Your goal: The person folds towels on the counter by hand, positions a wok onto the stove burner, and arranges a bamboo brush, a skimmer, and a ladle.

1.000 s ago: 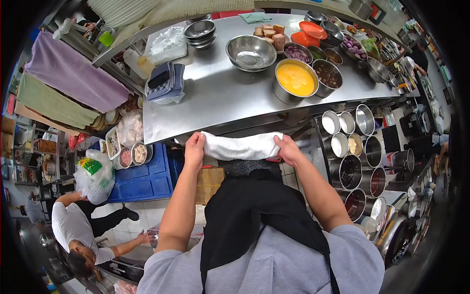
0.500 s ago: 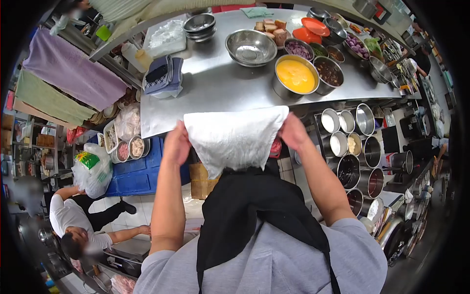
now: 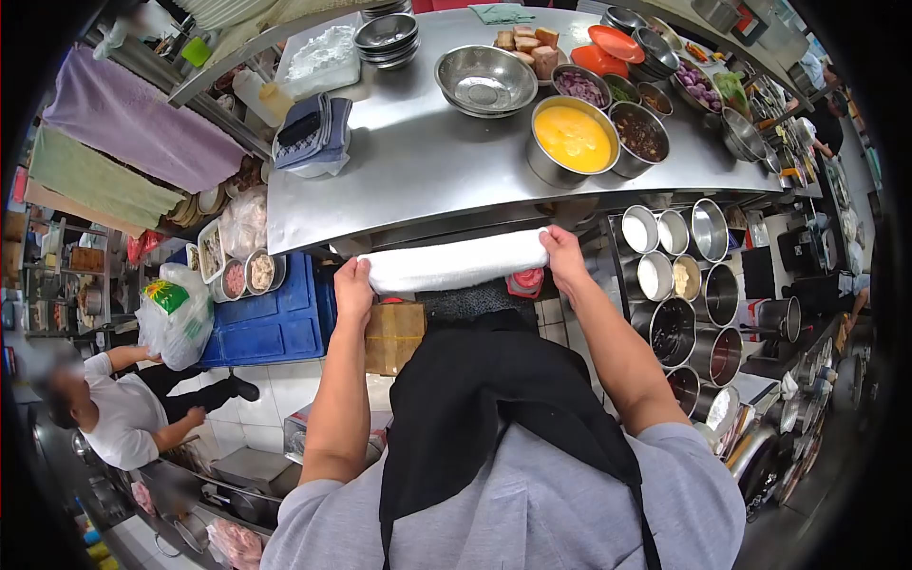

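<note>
A white towel [image 3: 451, 264] is stretched between my two hands in front of my apron, just off the near edge of the steel table [image 3: 399, 185]. It shows as a narrow band. My left hand [image 3: 354, 288] pinches its left end, thumb on top. My right hand [image 3: 563, 256] grips the right end, slightly higher in view. Beyond the towel, on the table, stand a pot of yellow liquid [image 3: 573, 139] and a perforated metal bowl [image 3: 485, 81].
Folded blue cloths [image 3: 315, 141] lie at the table's left. A rack of metal containers [image 3: 655, 275] stands at my right. Blue crates [image 3: 256, 328] and a cardboard box [image 3: 395, 337] are below left. A co-worker [image 3: 123, 408] in a white shirt is beside a plastic bag [image 3: 176, 313].
The towel hung down as a wide sheet and now shows as a narrow band, pulled taut and nearer to me. The co-worker at the left has shifted and drawn one arm back.
</note>
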`<state>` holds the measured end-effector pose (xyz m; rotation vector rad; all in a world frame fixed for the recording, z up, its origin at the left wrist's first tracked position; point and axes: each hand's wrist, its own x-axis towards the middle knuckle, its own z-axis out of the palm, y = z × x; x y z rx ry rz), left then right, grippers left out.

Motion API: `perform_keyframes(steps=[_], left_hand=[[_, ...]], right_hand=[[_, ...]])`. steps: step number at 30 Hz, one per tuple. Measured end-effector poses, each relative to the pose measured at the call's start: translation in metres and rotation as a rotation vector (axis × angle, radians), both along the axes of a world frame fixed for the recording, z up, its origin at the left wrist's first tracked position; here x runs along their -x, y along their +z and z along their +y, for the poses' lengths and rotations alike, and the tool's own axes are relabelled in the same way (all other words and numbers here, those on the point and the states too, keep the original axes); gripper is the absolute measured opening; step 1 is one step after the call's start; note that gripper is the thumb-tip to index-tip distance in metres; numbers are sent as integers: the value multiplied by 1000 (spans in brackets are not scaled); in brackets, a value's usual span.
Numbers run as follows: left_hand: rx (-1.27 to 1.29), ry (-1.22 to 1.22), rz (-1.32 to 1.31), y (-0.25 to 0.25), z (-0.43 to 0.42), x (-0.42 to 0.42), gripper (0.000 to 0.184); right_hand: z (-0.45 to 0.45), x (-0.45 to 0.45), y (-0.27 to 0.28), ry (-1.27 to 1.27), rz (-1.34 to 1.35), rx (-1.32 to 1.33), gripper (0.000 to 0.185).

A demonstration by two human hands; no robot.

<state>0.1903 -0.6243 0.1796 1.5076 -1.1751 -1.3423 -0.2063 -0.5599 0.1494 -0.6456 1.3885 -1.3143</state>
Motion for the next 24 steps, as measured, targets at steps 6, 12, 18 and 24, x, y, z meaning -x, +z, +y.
perform_keyframes(steps=[6,12,18,24], left_hand=[[-109,-65,230,91,-21,-3,21],[-21,-100,601,118,-18,25,32],[-192,-80,375,14,2,24,24],[48,-94,-93,-2,6,26,34]], right_hand=[[-16,6,89,66,-360,84,14],[-27,-6,80,277,-488,59,32],[-7,-23,26,231,-306,-137,34],[12,-21,28,308,129,-199,37]])
